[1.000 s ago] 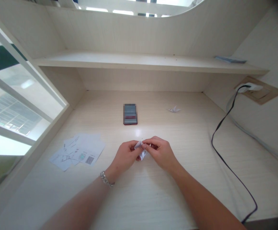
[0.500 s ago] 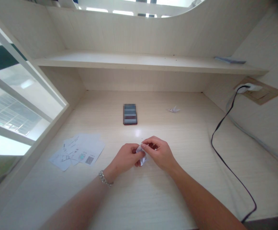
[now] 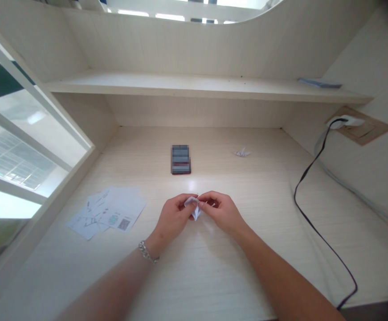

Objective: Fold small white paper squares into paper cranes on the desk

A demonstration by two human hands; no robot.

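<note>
Both of my hands meet over the middle of the pale wooden desk (image 3: pixel 214 276). My left hand (image 3: pixel 173 218), with a metal bracelet at the wrist, pinches the upper left of a small folded white paper (image 3: pixel 194 207). My right hand (image 3: pixel 222 211) pinches the same paper from the right, fingers curled. Most of the paper is hidden between the fingers. A finished little white folded paper figure (image 3: pixel 242 153) lies farther back to the right.
A dark phone (image 3: pixel 181 159) lies flat behind my hands. Several printed paper slips (image 3: pixel 108 214) are spread at the left. A black cable (image 3: pixel 314 214) runs from a wall socket (image 3: pixel 345 121) down the desk's right side. A shelf (image 3: pixel 197 87) spans above, with a blue flat item (image 3: pixel 320 82).
Both hands kept working the small paper between the fingertips, shifting slightly; the paper sits a bit higher and more tucked in now. Nothing else moved.
</note>
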